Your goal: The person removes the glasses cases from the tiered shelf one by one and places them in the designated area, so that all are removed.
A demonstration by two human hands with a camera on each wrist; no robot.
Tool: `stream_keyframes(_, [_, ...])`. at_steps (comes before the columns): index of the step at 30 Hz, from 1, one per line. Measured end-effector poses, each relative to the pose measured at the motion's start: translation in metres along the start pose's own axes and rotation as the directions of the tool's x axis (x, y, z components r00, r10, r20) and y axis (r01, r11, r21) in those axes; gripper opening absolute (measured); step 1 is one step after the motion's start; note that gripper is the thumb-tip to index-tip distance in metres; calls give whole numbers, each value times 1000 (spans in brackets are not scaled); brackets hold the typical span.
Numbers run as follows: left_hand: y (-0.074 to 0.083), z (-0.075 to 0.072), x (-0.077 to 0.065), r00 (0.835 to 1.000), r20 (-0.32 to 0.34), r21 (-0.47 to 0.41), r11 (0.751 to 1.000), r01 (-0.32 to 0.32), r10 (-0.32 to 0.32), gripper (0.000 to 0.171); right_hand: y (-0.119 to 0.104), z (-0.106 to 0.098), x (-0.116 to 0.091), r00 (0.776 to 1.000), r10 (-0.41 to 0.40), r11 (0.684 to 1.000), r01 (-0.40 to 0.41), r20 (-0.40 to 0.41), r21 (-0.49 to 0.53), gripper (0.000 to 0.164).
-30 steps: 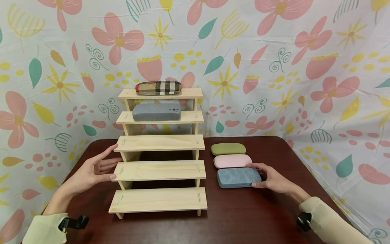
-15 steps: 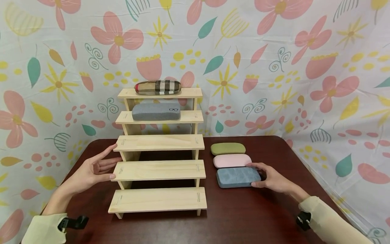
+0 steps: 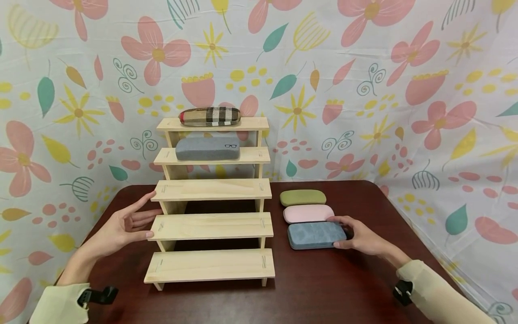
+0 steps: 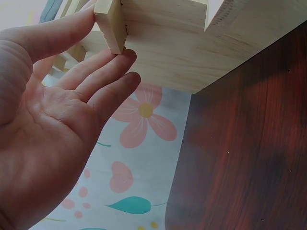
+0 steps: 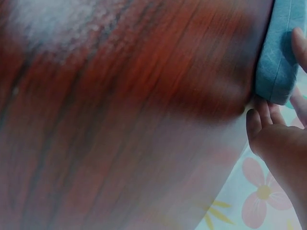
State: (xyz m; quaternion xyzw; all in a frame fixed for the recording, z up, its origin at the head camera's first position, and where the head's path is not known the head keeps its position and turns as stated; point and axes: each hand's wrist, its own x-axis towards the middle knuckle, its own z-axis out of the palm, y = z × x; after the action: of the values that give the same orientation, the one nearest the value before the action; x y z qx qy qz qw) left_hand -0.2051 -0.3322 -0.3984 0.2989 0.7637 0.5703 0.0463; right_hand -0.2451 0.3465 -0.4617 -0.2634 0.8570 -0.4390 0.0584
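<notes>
A five-tier wooden display stand point(image 3: 210, 265) stands left of centre. My left hand point(image 3: 115, 229) is at its left side, index fingertip at the end of the middle tier and thumb at the tier below; in the left wrist view the extended fingers point(image 4: 108, 91) reach the board end point(image 4: 110, 28). To the right, my right hand point(image 3: 364, 236) holds the right end of a blue glasses case point(image 3: 313, 235) between thumb and fingers. The case point(image 5: 277, 72) shows only partly in the right wrist view. Behind it lie a pink glasses case point(image 3: 305, 213) and a green one point(image 3: 302, 198).
A plaid glasses case point(image 3: 210, 116) lies on the top tier. One tier lower sits a grey glasses case point(image 3: 204, 149) with a spectacles mark. Everything stands on a dark red-brown table point(image 3: 307, 288), with a floral curtain point(image 3: 348, 108) behind.
</notes>
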Motion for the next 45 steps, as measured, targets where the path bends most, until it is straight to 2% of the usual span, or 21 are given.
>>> stream_keyframes(18, [-2,0,0,1000,7,-11,1000,-13,13,98,-1,0,-1,1000,3,1000,-3,0,6,69])
stream_keyframes(28, [-2,0,0,1000,6,-12,1000,-24,24,98,-13,-9,-3,998,-8,996,3,-59,-91,70])
stream_keyframes(36, [-3,0,-1,1000,5,-17,1000,-20,20,98,-47,-16,9,994,-65,984,49,-91,-171,60])
stream_keyframes(45, [-2,0,-1,1000,-5,5,1000,-5,5,98,-115,-23,46,993,-92,972,72,-78,-223,56])
